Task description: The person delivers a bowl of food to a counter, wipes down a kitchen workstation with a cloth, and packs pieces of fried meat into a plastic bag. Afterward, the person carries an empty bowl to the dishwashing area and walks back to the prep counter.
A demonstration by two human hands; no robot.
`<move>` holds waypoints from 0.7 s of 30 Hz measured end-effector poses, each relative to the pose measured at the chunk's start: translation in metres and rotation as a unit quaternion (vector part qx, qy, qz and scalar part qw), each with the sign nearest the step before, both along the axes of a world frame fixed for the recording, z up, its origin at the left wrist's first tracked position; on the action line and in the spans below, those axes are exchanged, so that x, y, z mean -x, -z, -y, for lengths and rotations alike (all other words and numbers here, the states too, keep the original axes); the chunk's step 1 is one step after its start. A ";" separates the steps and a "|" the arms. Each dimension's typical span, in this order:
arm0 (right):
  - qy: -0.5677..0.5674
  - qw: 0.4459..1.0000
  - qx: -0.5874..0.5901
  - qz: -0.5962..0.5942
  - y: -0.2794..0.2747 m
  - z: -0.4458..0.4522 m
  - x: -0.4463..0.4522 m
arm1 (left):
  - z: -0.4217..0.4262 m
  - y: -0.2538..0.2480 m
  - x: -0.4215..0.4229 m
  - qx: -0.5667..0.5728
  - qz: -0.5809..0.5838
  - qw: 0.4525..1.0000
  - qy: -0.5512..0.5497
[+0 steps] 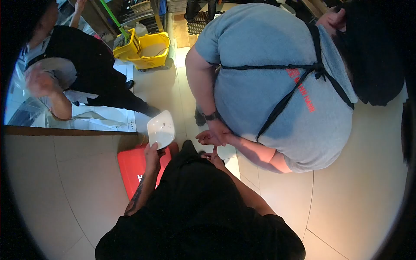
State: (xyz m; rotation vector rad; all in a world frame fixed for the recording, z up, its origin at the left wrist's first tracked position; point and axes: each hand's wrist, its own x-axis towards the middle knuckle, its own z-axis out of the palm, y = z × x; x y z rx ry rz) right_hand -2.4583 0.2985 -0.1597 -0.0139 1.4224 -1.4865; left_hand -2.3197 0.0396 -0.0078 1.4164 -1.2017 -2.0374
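A white bowl (161, 130) with a few small dark specks inside is held at its near edge by my left hand (152, 155), above a red box or lid (130, 167) with white lettering. My right hand (212, 158) is in front of my body, one finger pointing up close to a co-worker's hand (209, 138); whether it touches that hand is unclear. Its other fingers look curled, and a small dark thing beside them is too small to make out.
A co-worker in a blue shirt (277, 86) with black apron ties stands close at front right, back turned. Another person in a black apron (86, 65) is at the left beside a glass partition. A yellow mop bucket (151, 50) stands on the tiled floor ahead.
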 end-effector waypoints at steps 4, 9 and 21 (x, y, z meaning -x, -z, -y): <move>-0.085 0.974 -0.116 -0.175 -0.026 -0.007 0.011 | 0.005 -0.003 0.008 0.012 -0.008 1.000 0.010; -0.063 0.995 0.080 0.000 -0.013 -0.008 0.025 | 0.020 0.012 0.008 0.053 -0.038 0.997 0.050; -0.057 0.979 0.165 0.104 -0.076 0.013 0.058 | 0.026 0.032 -0.002 0.034 0.002 0.998 0.059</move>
